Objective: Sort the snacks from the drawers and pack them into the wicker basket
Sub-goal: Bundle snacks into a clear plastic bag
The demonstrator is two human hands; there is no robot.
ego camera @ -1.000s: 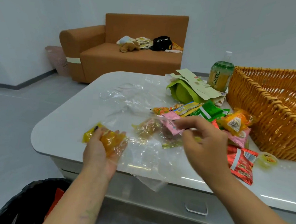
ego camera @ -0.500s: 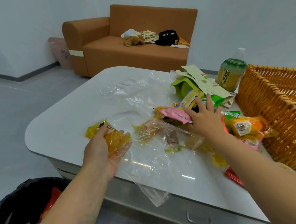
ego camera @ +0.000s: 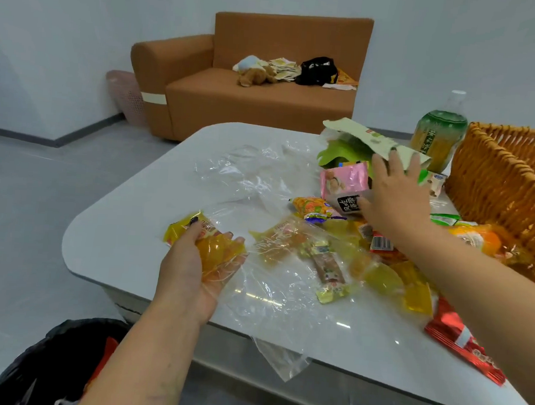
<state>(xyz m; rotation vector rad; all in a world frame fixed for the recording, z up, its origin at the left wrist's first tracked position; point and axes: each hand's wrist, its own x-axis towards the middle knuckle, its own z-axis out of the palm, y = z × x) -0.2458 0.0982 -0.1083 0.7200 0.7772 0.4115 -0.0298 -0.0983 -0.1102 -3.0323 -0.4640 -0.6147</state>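
A white worktop (ego camera: 139, 222) with rounded corners is seen from above, strewn with snack packets; the left hand (ego camera: 193, 266) is laid near its front edge, palm partly up, the fingers (ego camera: 237, 240) curled round a yellow jelly packet (ego camera: 209, 241) which is held just above the surface; a clear plastic bag (ego camera: 272, 299) is spread beside that hand and hangs over the front edge, with a few small sweets (ego camera: 328, 268) seen through it. The right hand (ego camera: 394, 200) is stretched forward over the heap of snacks, the fingers spread wide and nearly straight; the fingertips are laid against a pale cardboard flap (ego camera: 364, 137), while the thumb is touching a pink packet (ego camera: 344, 180) with a black label; whether anything is actually gripped by this hand cannot be told. A green container (ego camera: 341, 152) is partly covered by the flap; a green-capped drink bottle (ego camera: 438, 136) is stood upright behind it, just beside the wicker basket (ego camera: 508, 185), which is placed at the right end of the worktop. More snacks are piled between the right forearm and the basket: an orange packet (ego camera: 480, 238) touching the basket wall, yellow jelly cups (ego camera: 411, 286) under the forearm, and a red foil packet (ego camera: 458, 342) lying near the front edge. A black-lined bin (ego camera: 46, 367) is seen on the floor at lower left; a brown sofa (ego camera: 250, 104) carrying a soft toy (ego camera: 255, 74) and a black bag (ego camera: 316, 70) is set against the far wall.
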